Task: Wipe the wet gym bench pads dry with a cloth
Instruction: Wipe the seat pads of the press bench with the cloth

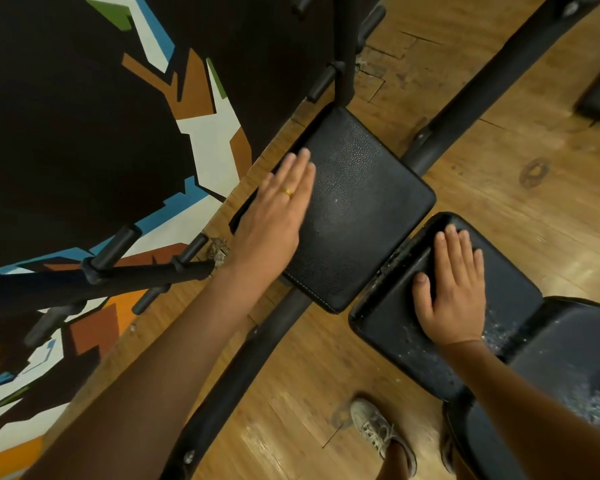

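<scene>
Head view, looking down on a black padded bench whose three pads run in a row from upper centre to lower right.

The far pad (361, 209) is roughly square, covered in pebbled black leather-like material with pale stitching along its near edge. Its surface looks matt, with only a few bright specks. The left hand (278, 209) is spread over its left edge with the fingers straight and together. The grip is fully open and holds nothing. The hand is slightly blurred, so contact with the pad cannot be confirmed. A gold ring (288, 193) sits on one finger.

The middle pad (395, 327) lies just beside the far pad, across a narrow gap. Water droplets (416, 337) bead on it near the wrist and along its far rim. The right hand (454, 292) rests palm-down on it, fingers extended and thumb apart, its grip open and empty.

The near pad (561, 368), at lower right, carries a denser patch of droplets.

A black crossbar (492, 95) runs under the pads over a worn wooden floor (499, 209). A painted wall (84, 133) and a pegged black rack (118, 271) stand at left. A grey shoe (378, 431) is on the floor below the middle pad.
</scene>
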A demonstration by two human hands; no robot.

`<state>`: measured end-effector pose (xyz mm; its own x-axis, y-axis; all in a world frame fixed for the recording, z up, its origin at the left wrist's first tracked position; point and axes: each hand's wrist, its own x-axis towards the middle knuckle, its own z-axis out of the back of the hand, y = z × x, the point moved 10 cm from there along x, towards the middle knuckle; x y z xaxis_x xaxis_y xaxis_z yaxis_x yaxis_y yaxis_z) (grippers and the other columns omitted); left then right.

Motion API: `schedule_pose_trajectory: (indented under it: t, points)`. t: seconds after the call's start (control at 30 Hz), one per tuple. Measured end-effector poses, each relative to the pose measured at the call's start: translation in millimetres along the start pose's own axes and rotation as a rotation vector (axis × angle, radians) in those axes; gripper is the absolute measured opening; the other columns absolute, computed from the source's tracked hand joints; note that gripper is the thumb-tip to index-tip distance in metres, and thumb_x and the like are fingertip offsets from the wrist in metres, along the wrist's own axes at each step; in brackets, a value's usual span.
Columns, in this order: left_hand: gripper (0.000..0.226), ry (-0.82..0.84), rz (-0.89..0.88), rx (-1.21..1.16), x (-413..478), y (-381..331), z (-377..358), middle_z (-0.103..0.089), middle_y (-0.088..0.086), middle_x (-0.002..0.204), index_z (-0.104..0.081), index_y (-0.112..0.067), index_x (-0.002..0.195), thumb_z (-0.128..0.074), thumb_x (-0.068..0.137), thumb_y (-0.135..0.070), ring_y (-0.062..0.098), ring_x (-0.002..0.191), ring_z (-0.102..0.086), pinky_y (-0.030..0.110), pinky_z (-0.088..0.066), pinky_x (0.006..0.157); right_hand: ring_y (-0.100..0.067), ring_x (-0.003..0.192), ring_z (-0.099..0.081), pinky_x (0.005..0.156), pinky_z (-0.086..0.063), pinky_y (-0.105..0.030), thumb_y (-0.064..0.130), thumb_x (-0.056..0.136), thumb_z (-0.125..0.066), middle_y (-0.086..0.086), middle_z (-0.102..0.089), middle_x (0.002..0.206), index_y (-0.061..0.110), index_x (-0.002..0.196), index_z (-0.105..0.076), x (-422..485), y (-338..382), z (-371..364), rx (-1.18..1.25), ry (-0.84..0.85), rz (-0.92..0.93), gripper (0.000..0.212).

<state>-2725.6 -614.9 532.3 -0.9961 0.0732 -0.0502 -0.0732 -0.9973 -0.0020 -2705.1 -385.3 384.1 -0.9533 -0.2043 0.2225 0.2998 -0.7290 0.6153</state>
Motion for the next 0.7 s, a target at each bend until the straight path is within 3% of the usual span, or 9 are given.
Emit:
schedule_pose_trajectory:
  t: [0.1,0.17,0.27,0.33,0.53,0.7]
  points:
    - [0.083,-0.035,0.030,-0.056,5.5,-9.5,-5.0,-0.008,0.007,0.169,-0.018,-0.010,0.159,-0.053,0.088,0.014,0.022,0.156,-0.004,0.041,-0.006,0.125,-0.027,0.156,-0.011,0.127,-0.007,-0.046,0.035,0.102,-0.033,-0.013,-0.020,0.166,0.004,0.157,-0.028,0.8,1.2,0.1,0.003,0.001,0.002,0.064]
    - [0.083,0.008,-0.095,-0.066,-7.1,-43.3,-24.1,-0.011,0.007,0.169,-0.021,-0.009,0.159,-0.047,0.084,0.018,0.022,0.156,-0.007,0.041,-0.008,0.126,-0.027,0.156,-0.011,0.127,-0.007,-0.046,0.035,0.102,-0.034,-0.012,-0.020,0.166,0.004,0.157,-0.029,0.8,1.1,0.7,0.001,-0.004,0.004,0.064]
    - [0.069,0.121,-0.322,-0.041,-35.4,-93.0,-51.1,-0.024,0.013,0.165,-0.036,-0.002,0.154,-0.022,0.086,0.005,0.028,0.153,-0.021,0.047,-0.025,0.123,-0.027,0.156,-0.012,0.126,-0.009,-0.048,0.035,0.102,-0.034,-0.013,-0.021,0.165,0.003,0.156,-0.030,0.5,1.0,0.8,0.006,-0.012,0.008,0.063]
    - [0.070,0.153,-0.352,-0.024,-39.6,-94.5,-53.7,-0.023,0.012,0.166,-0.035,-0.002,0.154,-0.016,0.086,0.002,0.027,0.154,-0.020,0.046,-0.025,0.123,-0.027,0.156,-0.012,0.126,-0.010,-0.048,0.034,0.101,-0.036,-0.013,-0.022,0.165,0.002,0.156,-0.031,0.1,1.2,0.8,0.006,-0.016,0.013,0.063]
    - [0.091,0.086,-0.194,-0.045,-29.3,-55.5,-36.0,-0.008,0.007,0.169,-0.019,-0.007,0.160,-0.057,0.082,0.020,0.022,0.156,-0.004,0.040,-0.009,0.125,-0.027,0.156,-0.012,0.126,-0.009,-0.048,0.034,0.100,-0.037,-0.013,-0.022,0.166,0.003,0.156,-0.031,0.7,-0.1,0.1,0.013,-0.011,0.007,0.064]
    - [0.088,0.040,-0.226,-0.015,-14.2,-65.7,-34.3,-0.012,0.010,0.168,-0.023,-0.005,0.159,-0.059,0.082,0.017,0.025,0.156,-0.009,0.042,-0.011,0.125,-0.028,0.156,-0.013,0.126,-0.011,-0.049,0.033,0.100,-0.038,-0.014,-0.023,0.165,0.002,0.155,-0.032,0.6,0.2,1.1,0.007,-0.020,0.013,0.063]
